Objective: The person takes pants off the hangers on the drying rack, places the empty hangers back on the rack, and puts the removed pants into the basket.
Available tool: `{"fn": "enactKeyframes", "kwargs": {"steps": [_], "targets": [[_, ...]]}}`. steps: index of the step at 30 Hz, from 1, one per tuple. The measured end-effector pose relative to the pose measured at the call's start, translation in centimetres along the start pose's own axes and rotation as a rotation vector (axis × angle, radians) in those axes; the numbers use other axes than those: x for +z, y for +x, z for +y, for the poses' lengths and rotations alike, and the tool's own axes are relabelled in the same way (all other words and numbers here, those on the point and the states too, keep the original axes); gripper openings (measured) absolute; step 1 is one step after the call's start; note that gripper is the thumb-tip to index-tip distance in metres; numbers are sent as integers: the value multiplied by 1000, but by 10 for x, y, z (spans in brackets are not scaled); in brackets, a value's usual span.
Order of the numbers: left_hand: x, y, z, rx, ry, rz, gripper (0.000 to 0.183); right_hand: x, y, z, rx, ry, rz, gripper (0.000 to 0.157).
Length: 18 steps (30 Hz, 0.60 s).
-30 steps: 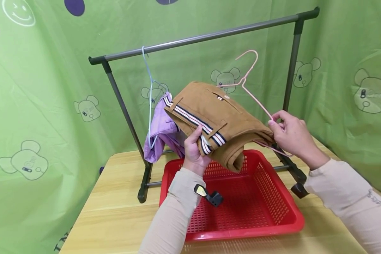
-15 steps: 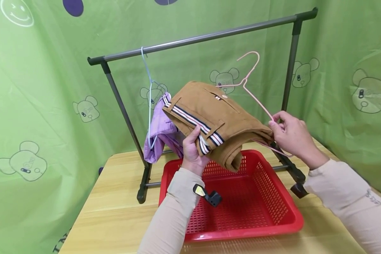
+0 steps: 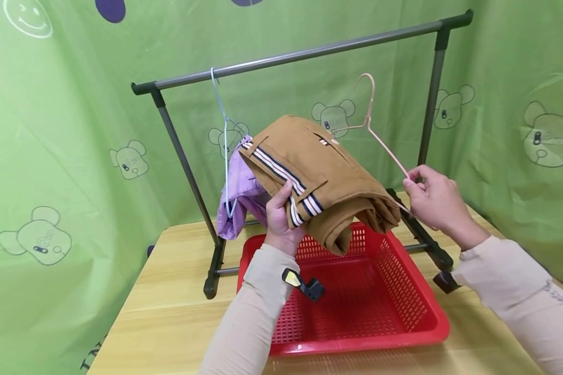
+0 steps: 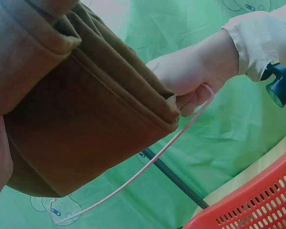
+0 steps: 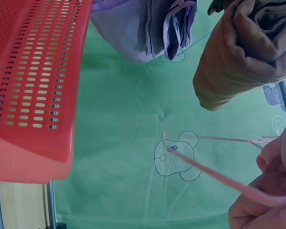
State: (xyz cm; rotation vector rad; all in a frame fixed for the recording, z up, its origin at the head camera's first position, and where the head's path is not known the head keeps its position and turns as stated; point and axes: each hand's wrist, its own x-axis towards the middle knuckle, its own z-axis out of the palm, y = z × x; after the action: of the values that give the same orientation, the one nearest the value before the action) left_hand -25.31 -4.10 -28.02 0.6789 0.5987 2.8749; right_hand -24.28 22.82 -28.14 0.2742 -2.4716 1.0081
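Observation:
My left hand grips the striped waistband of folded brown trousers, its thumb lying on top and its fingers hidden beneath. The trousers are tilted, in the air above a red basket. On the right, my right hand pinches one side of a pink hanger between thumb and fingers. The hook points up and the far part of the hanger passes behind the trousers. In the right wrist view a gap shows between the hanger and the rolled trousers.
A metal clothes rack stands on the wooden table behind the basket. From its bar's left part hangs a light blue hanger with purple trousers. A green printed curtain surrounds the table.
My right hand has drawn slightly right, away from the trousers' edge, and the pink hanger has turned in it. The trousers have shifted a little left with my left hand.

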Motion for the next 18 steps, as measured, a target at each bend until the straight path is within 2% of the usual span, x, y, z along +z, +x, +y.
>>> {"fn": "enactKeyframes", "kwargs": {"steps": [12,18], "targets": [[1,-3,-1,-21,0,21,37,-1,-1,-5,4,-24,34,21],[-2,-6,-2,-43,2,30,32,0,-1,-7,-4,-24,49,19]]}}
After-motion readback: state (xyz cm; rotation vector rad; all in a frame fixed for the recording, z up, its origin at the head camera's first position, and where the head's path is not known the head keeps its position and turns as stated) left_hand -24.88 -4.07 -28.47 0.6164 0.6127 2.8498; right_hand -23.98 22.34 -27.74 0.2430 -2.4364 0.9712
